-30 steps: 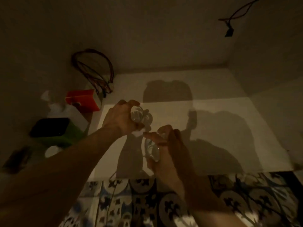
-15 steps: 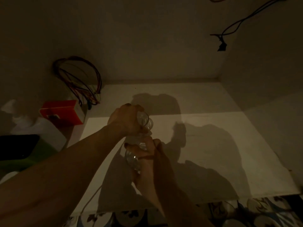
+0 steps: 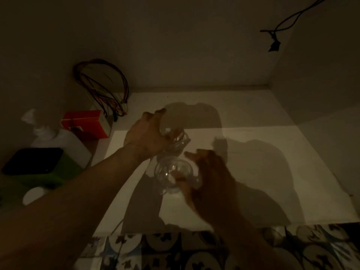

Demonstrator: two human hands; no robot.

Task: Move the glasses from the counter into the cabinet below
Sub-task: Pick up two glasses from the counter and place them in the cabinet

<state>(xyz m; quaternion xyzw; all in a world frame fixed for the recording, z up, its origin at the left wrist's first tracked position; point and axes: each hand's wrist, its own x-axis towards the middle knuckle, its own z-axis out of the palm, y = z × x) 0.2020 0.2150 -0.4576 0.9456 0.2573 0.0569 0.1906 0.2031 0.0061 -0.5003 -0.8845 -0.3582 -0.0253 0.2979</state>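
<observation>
Clear glasses (image 3: 173, 172), red box (image 3: 85, 123), green container (image 3: 46, 172), blue-and-black patterned floor tiles (image 3: 155, 250).

Dim cabinet floor (image 3: 253, 172), two clear glasses touching at its middle, far glass (image 3: 178, 142) under left hand (image 3: 148, 137), near glass (image 3: 171, 175) beside blurred, spread right hand (image 3: 212, 176), red box (image 3: 85, 123) at its left edge.

The cabinet floor (image 3: 253, 117) lies bare to the right of and behind the two glasses (image 3: 172, 175), up to the right wall. The left side is crowded: a red box (image 3: 84, 123), a white bottle (image 3: 64, 141), a green container (image 3: 39, 168) and a wire coil (image 3: 103, 84). A cable (image 3: 282, 26) hangs in the upper right corner.
</observation>
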